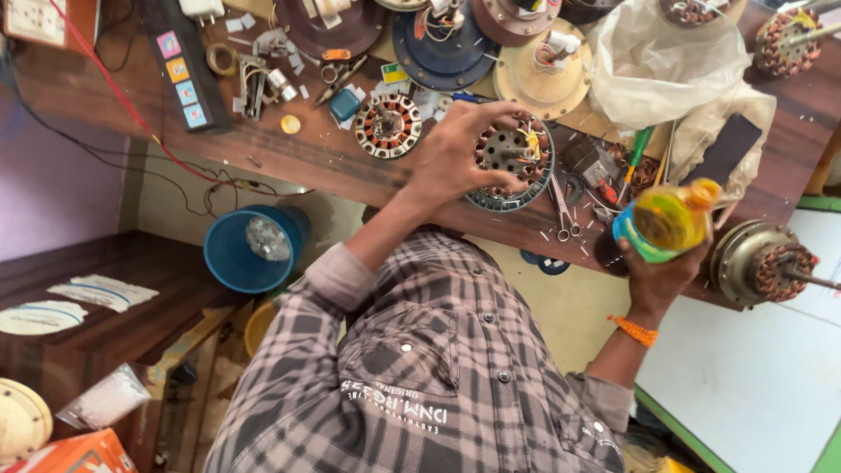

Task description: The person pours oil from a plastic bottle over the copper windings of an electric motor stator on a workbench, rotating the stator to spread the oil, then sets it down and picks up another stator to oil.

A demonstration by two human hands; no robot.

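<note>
My left hand [460, 149] is closed over the edge of a round fan-motor stator [517, 171] with copper windings, which lies on the wooden workbench [298, 162]. My right hand [657, 276] holds a yellow plastic bottle [667, 221] with a green label and an orange cap. The bottle is tilted on its side just past the bench's near edge, to the right of the stator. An orange band sits on my right wrist.
A smaller stator [388, 125], scissors [565, 206], a green-handled screwdriver [638, 147] and a black power strip [184, 66] lie on the bench. Several fan-motor housings [442, 48] and a plastic bag [657, 66] lie at the back. Another motor [760, 261] lies far right, and a blue bucket [250, 250] stands below.
</note>
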